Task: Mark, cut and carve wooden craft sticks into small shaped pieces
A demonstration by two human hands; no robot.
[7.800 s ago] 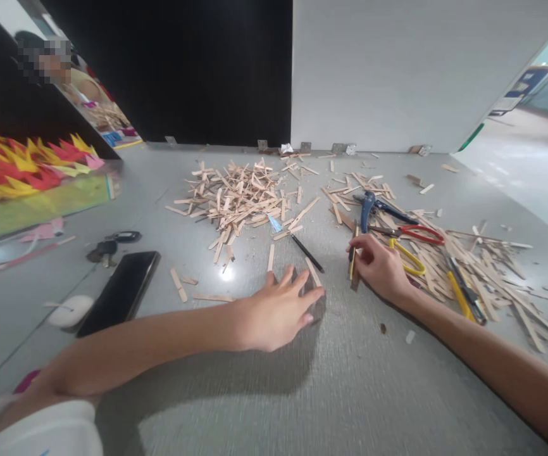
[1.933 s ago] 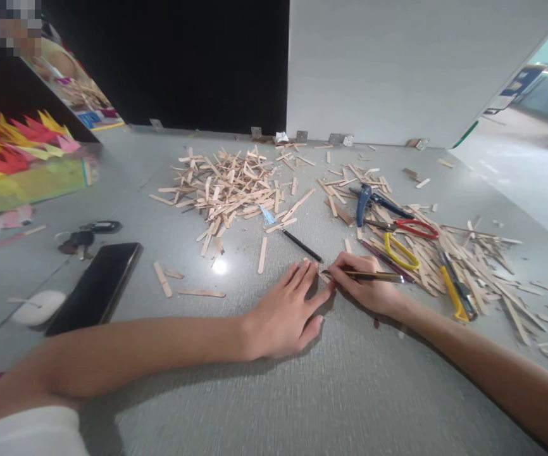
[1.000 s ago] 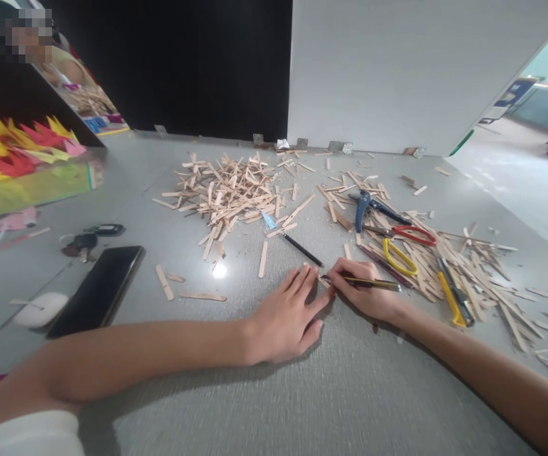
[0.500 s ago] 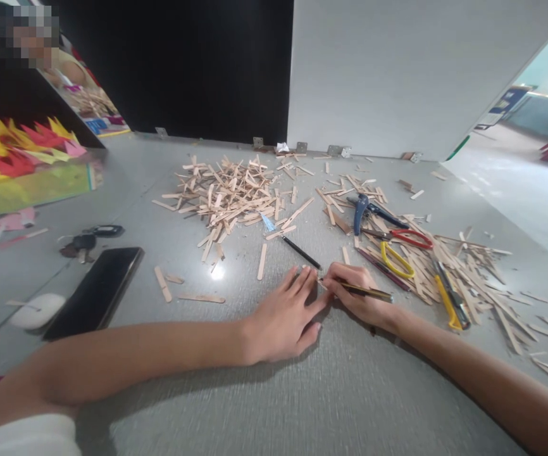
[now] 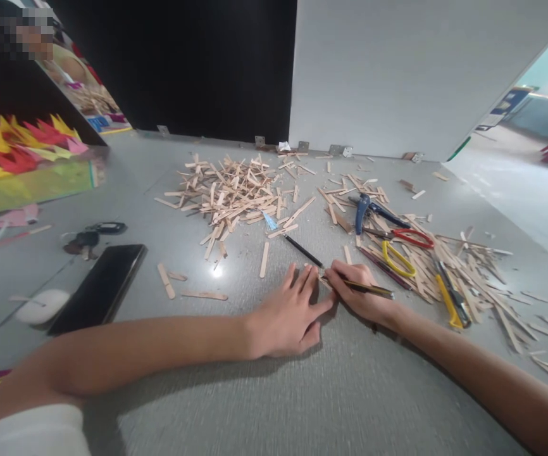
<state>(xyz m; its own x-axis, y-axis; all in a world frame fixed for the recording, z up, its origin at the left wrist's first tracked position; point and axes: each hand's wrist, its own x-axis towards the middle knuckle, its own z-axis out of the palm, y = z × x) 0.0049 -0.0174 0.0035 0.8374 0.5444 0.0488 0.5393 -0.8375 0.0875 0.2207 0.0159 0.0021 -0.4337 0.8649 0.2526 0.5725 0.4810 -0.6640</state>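
Observation:
My left hand (image 5: 283, 313) lies on the grey table with its fingers stretched out and apart. Its fingertips rest by a small piece of wooden craft stick (image 5: 324, 278), mostly hidden between the hands. My right hand (image 5: 362, 294) is closed around a dark pencil (image 5: 369, 289), its tip down at that piece. Just beyond the fingers lies a thin black pen-like tool (image 5: 303, 249) with a light blue tassel (image 5: 269, 220). A loose craft stick (image 5: 264, 259) is to the left of it.
Craft sticks (image 5: 231, 190) are heaped at the back. On the right lie a blue-handled cutter (image 5: 362, 212), scissors with red and yellow handles (image 5: 398, 258), a yellow utility knife (image 5: 448, 303) and scattered stick pieces. A phone (image 5: 98, 288) and keys (image 5: 82, 244) lie left. Upright panels (image 5: 373, 76) stand behind.
The view has shifted very slightly. My left hand stays at the small stick piece, and my right hand still holds the pencil there with little visible movement.

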